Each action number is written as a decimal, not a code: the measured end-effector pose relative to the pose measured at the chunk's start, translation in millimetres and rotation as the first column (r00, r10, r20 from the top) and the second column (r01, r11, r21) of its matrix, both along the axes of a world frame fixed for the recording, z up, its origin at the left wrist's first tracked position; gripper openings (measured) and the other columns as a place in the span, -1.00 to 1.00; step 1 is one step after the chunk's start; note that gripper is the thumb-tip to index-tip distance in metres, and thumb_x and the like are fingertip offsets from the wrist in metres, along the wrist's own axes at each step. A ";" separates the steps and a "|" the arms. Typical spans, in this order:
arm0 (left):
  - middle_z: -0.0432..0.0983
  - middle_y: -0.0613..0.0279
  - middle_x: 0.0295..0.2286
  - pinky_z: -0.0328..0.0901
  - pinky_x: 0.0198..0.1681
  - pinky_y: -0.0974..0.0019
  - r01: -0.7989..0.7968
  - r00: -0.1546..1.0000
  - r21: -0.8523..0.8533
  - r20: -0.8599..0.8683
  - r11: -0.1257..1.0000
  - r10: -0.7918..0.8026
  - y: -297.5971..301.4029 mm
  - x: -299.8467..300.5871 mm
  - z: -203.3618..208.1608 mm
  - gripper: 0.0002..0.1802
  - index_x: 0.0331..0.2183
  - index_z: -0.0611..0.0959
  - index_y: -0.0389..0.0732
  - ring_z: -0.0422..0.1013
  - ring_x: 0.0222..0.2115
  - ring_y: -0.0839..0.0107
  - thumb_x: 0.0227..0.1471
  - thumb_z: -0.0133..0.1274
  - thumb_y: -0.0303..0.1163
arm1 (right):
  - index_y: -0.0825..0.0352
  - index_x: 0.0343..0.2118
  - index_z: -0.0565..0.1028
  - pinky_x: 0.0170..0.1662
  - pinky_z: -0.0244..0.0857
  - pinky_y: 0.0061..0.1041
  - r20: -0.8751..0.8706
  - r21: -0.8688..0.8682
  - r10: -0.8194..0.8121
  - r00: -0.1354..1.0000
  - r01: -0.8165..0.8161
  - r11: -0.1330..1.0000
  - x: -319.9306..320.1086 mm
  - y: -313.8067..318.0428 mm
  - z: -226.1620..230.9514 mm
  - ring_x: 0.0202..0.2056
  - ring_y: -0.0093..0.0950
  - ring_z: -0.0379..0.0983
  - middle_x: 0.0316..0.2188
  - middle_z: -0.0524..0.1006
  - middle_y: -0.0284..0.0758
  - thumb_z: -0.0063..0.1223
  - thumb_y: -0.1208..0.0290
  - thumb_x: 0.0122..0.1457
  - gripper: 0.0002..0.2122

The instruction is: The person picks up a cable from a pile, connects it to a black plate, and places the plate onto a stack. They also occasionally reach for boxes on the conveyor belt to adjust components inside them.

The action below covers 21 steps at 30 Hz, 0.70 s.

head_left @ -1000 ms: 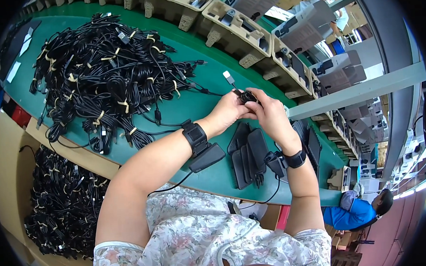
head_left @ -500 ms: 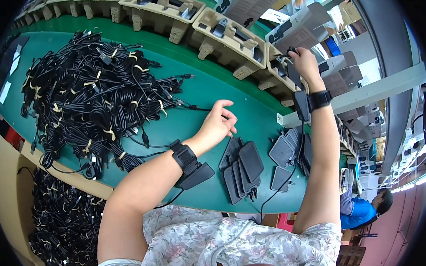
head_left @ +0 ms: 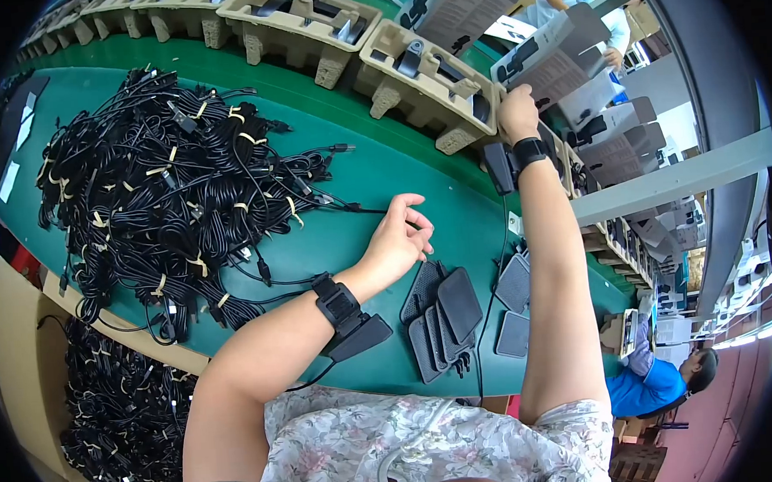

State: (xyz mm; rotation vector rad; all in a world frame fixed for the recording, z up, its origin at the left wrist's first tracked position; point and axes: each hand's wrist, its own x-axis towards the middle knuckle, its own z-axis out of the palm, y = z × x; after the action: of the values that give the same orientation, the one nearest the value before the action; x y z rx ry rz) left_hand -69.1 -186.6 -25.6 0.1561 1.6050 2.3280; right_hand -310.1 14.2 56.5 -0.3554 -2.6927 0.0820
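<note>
My left hand (head_left: 401, 237) hovers over the green table, fingers loosely bent and apart, with nothing visible in them. A thin black cable runs from the large pile of bundled black cables (head_left: 183, 199) up to that hand. Below its fingertips lie several flat black pads with rounded corners (head_left: 457, 303). My right hand (head_left: 517, 114) is stretched to the far side, at the right end of a tan molded pulp tray (head_left: 430, 86) holding black parts. Its fingers are curled beside a grey printed box, and what they grip, if anything, is hidden. Both wrists wear black straps with small black boxes.
More pulp trays (head_left: 300, 23) line the far edge of the table. Open grey boxes (head_left: 559, 49) stand behind them. A pale metal bar (head_left: 679, 178) crosses at right. A carton of cables (head_left: 124, 412) sits lower left. Other people work at the far side and at right.
My right hand has shifted left along the trays, and the black item seen in its fingers before no longer shows. My left hand has barely moved.
</note>
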 end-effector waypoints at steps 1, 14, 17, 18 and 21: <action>0.31 0.14 -0.32 0.34 -0.45 0.50 -0.007 1.000 -0.005 0.000 1.000 0.007 -0.8 -0.1 -0.5 -0.53 -0.02 0.14 -0.29 0.38 -0.48 0.52 0.02 -0.12 -0.61 | 0.42 -0.26 0.45 -0.12 0.29 -0.25 -0.031 -0.084 -0.035 0.999 0.032 0.996 -1.1 -1.6 -4.4 -0.22 -0.10 0.43 -0.29 0.50 -0.05 -0.17 0.28 0.09 -0.70; 0.28 0.16 -0.35 0.33 -0.52 0.45 -0.050 0.998 0.033 -0.029 0.998 0.051 -0.9 4.1 -8.7 -0.55 -0.07 0.21 -0.28 0.35 -0.51 0.49 -0.05 -0.12 -0.66 | 0.35 -0.44 0.51 -0.28 0.32 -0.35 -0.113 -0.384 0.251 0.961 -0.276 0.881 10.4 52.5 -20.4 -0.36 -0.20 0.46 -0.45 0.54 -0.16 0.11 0.33 -0.09 -0.80; 0.29 0.16 -0.36 0.34 -0.53 0.46 -0.050 0.997 0.022 -0.059 0.999 0.051 2.4 5.1 -10.4 -0.57 -0.08 0.24 -0.29 0.35 -0.52 0.50 -0.05 -0.12 -0.67 | 0.32 -0.41 0.48 -0.28 0.30 -0.33 -0.048 0.015 0.342 0.938 -0.342 0.940 9.3 57.6 -16.7 -0.36 -0.16 0.43 -0.45 0.49 -0.10 0.02 0.34 -0.02 -0.83; 0.30 0.16 -0.36 0.34 -0.54 0.46 -0.045 0.995 0.021 -0.088 0.999 0.047 3.5 5.1 -9.7 -0.58 -0.09 0.25 -0.29 0.35 -0.53 0.50 -0.05 -0.12 -0.67 | 0.30 -0.41 0.48 -0.25 0.30 -0.29 -0.011 0.079 0.327 0.945 -0.325 0.942 5.1 56.0 -12.5 -0.32 -0.15 0.43 -0.42 0.49 -0.09 -0.03 0.31 0.00 -0.82; 0.30 0.16 -0.37 0.35 -0.54 0.47 -0.001 0.997 -0.015 -0.080 1.000 0.000 3.6 4.1 -7.2 -0.60 -0.10 0.26 -0.31 0.36 -0.53 0.50 -0.05 -0.12 -0.68 | 0.26 -0.34 0.50 -0.21 0.28 -0.26 0.102 0.199 0.246 0.964 -0.262 0.944 -10.1 66.0 -10.4 -0.27 -0.14 0.41 -0.35 0.50 -0.15 -0.12 0.22 0.05 -0.75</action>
State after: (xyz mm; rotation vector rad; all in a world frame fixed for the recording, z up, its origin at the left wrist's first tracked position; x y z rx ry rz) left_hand -65.0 -183.0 -32.8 0.2491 1.6597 2.3368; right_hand -320.2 80.2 46.1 0.0561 -2.7741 -0.1447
